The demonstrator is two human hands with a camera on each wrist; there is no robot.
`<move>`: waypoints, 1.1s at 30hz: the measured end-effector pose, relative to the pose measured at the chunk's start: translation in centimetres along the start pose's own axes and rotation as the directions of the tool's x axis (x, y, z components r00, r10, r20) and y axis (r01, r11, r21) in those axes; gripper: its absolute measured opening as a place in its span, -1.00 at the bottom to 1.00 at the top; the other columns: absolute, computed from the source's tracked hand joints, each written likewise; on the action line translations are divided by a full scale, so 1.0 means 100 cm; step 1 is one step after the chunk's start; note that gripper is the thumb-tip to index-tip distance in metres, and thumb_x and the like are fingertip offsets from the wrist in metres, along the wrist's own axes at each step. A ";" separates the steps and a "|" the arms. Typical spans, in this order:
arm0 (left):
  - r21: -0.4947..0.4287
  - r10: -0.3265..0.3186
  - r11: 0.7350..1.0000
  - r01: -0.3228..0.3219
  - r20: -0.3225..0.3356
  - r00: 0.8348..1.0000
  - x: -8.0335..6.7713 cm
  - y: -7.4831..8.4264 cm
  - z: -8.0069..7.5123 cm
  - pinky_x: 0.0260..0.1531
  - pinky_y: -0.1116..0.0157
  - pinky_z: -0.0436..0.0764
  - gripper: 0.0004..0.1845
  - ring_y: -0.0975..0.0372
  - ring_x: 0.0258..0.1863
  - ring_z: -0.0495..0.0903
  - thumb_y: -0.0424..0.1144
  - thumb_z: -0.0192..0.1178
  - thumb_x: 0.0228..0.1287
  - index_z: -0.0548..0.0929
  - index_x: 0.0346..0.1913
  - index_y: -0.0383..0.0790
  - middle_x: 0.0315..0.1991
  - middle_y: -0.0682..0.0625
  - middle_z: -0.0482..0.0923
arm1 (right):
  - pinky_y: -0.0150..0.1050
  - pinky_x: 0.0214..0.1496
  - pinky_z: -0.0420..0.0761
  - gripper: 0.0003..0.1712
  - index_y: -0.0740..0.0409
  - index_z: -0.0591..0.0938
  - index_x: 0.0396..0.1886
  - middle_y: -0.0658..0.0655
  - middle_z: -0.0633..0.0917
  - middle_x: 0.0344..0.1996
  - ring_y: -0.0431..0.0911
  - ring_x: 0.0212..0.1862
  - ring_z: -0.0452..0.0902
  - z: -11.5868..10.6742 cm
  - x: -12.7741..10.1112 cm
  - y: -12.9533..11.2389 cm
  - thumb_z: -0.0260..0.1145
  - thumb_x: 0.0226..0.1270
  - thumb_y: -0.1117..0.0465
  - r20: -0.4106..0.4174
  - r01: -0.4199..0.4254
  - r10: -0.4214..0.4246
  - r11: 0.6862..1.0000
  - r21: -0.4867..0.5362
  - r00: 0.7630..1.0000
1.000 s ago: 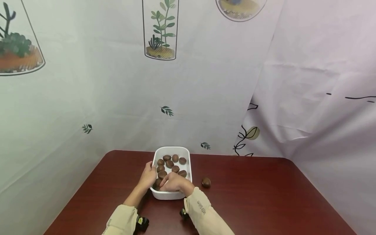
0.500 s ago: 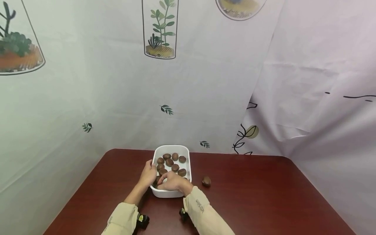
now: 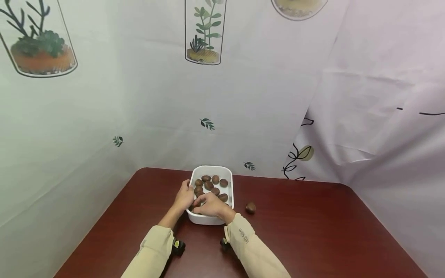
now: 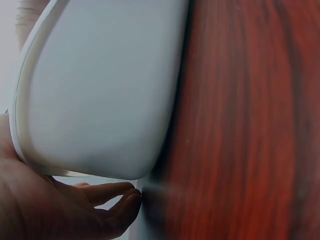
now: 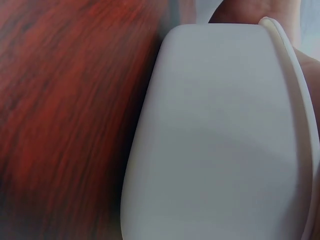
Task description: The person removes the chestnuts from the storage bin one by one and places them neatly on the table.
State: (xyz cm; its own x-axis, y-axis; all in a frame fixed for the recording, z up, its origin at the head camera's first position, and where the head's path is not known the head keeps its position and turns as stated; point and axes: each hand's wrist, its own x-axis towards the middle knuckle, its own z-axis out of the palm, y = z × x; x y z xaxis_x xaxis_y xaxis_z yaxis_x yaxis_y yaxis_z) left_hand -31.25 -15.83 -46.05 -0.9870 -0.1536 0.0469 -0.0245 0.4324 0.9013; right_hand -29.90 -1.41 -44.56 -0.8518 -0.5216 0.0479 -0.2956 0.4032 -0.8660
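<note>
A creased white backdrop printed with plants [image 3: 260, 96] is being fronted by a dark-red, wood-grained table [image 3: 313, 231], on which a smooth white round-cornered container [image 3: 207, 220] is being gripped at its left wall by the left hand [image 3: 184, 197]. The container's near-left part is being reached into by the right hand [image 3: 210, 204]; whether anything is being pinched there cannot be told. Oval brown nuts [image 3: 209, 185] are being held inside, while a lone brown nut [image 3: 250, 208] is being supported by the table, right of the container.
</note>
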 end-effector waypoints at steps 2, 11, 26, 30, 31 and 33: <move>0.000 0.002 1.000 -0.002 0.002 1.000 0.000 -0.002 0.005 0.35 -0.15 0.19 -0.46 -0.22 0.39 0.22 -0.27 -0.27 0.54 0.11 0.46 -0.47 0.40 -0.43 0.22 | -0.45 -0.38 0.45 -0.82 0.33 0.75 -0.32 -0.01 0.68 -0.43 -0.29 -0.46 0.46 -0.001 -0.002 0.004 0.49 0.05 0.36 -0.002 -0.008 0.008 1.000 0.019 1.000; -0.015 0.037 0.999 -0.037 -0.005 0.999 -0.003 -0.006 0.016 0.29 -0.16 0.28 -0.51 -0.23 0.31 0.33 -0.30 -0.24 0.53 0.22 0.41 -0.47 0.32 -0.43 0.33 | -0.39 -0.54 0.53 -0.76 0.30 0.73 -0.26 0.10 0.69 -0.54 -0.25 -0.60 0.49 -0.016 -0.016 -0.001 0.52 0.02 0.36 -0.044 -0.007 0.009 0.999 0.041 0.999; -0.041 0.046 0.998 -0.046 -0.001 0.999 -0.002 0.003 0.009 0.36 -0.12 0.21 -0.51 -0.21 0.36 0.27 -0.30 -0.26 0.53 0.23 0.42 -0.43 0.35 -0.40 0.31 | -0.05 -0.40 0.69 -0.63 0.39 0.67 -0.09 0.23 0.75 -0.26 -0.09 -0.44 0.65 -0.132 -0.088 0.001 0.52 0.11 0.33 -0.232 -0.035 0.029 0.999 -0.023 0.972; -0.029 0.041 0.999 -0.040 0.011 0.999 -0.001 0.004 0.001 0.37 -0.12 0.18 -0.50 -0.20 0.38 0.24 -0.31 -0.28 0.53 0.20 0.43 -0.43 0.37 -0.40 0.29 | -0.10 -0.30 0.70 -0.64 0.41 0.66 -0.07 0.19 0.74 -0.25 -0.13 -0.33 0.65 -0.155 -0.108 0.021 0.49 0.16 0.33 -0.288 -0.085 0.062 0.994 -0.070 0.956; -0.025 0.040 0.999 -0.039 0.016 0.999 -0.002 0.004 0.000 0.37 -0.12 0.18 -0.50 -0.20 0.38 0.24 -0.31 -0.29 0.53 0.20 0.44 -0.43 0.37 -0.40 0.28 | -0.11 -0.29 0.70 -0.63 0.41 0.65 -0.06 0.18 0.73 -0.25 -0.12 -0.31 0.65 -0.158 -0.112 0.026 0.49 0.17 0.31 -0.288 -0.103 0.078 0.992 -0.072 0.955; -0.028 0.038 0.999 -0.037 0.020 0.999 -0.002 0.002 -0.002 0.37 -0.12 0.18 -0.50 -0.19 0.39 0.23 -0.31 -0.29 0.53 0.19 0.44 -0.42 0.38 -0.39 0.27 | -0.13 -0.27 0.70 -0.61 0.39 0.65 -0.05 0.16 0.73 -0.25 -0.11 -0.29 0.65 -0.163 -0.116 0.036 0.50 0.17 0.29 -0.283 -0.134 0.108 0.988 -0.071 0.953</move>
State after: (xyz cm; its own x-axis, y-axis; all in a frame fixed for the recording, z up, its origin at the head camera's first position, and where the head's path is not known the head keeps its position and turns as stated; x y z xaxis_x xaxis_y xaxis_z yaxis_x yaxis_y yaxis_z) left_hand -31.07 -15.89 -45.79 -0.9902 -0.1193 0.0721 0.0165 0.4132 0.9105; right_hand -28.16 18.37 -40.11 -0.9662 -0.2404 0.0926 -0.2092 0.5220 -0.8269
